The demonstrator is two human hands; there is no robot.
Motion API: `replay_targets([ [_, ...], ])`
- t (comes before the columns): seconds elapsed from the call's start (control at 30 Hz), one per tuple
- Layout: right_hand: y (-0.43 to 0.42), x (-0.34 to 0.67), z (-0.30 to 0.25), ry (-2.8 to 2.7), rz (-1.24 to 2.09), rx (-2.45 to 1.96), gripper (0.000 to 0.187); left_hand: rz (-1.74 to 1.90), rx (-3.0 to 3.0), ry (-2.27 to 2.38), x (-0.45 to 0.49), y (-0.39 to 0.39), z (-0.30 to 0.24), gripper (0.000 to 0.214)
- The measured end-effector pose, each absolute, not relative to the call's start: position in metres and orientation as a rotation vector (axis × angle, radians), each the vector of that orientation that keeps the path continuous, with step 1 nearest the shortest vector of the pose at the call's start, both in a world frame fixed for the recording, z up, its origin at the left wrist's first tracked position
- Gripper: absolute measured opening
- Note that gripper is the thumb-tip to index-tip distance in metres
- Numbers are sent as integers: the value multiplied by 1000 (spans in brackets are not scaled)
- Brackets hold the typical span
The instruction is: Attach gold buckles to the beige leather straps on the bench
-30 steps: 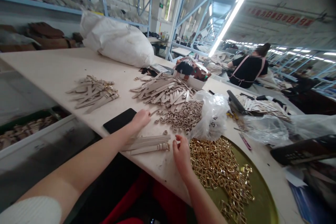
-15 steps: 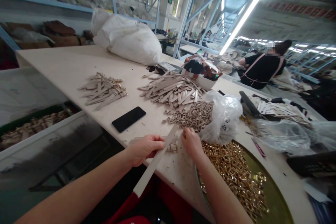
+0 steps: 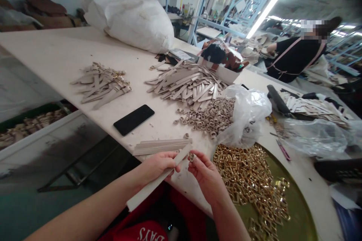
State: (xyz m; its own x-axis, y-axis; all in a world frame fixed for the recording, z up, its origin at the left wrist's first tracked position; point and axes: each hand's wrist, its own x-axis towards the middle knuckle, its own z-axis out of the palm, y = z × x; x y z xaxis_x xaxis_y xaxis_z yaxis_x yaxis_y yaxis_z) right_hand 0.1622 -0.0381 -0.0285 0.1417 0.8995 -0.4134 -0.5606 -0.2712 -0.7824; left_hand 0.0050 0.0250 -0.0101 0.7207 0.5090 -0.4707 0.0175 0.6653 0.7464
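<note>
The pale strap (image 3: 149, 191) is located at lower centre of the frame, slanted, and is held in the closed grip of the left hand (image 3: 161, 166). A small loop (image 3: 191, 157) is pinched in the grip of the right hand (image 3: 206, 177), near the strap's upper end. Stacked strips (image 3: 161, 145) are laid on the counter (image 3: 56, 51) just above the left hand. Gold buckles (image 3: 246, 173) are contained in the round tray (image 3: 301, 207) at lower right.

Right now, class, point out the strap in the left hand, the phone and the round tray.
Strap (image 3: 149, 189): head view, on its lower stretch.
Phone (image 3: 134, 119): head view, middle of its dark screen.
Tray (image 3: 300, 204): head view, bare surface near its right rim.
</note>
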Motion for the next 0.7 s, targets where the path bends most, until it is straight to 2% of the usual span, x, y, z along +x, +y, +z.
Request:
replay_targets([
  [0.5,-66,161,-27,-216,1431,-1065,25,205,862,796,6,-15,0,21],
  [0.7,-78,155,-22,-243,1453,-1035,24,146,863,732,-6,-27,2,12],
])
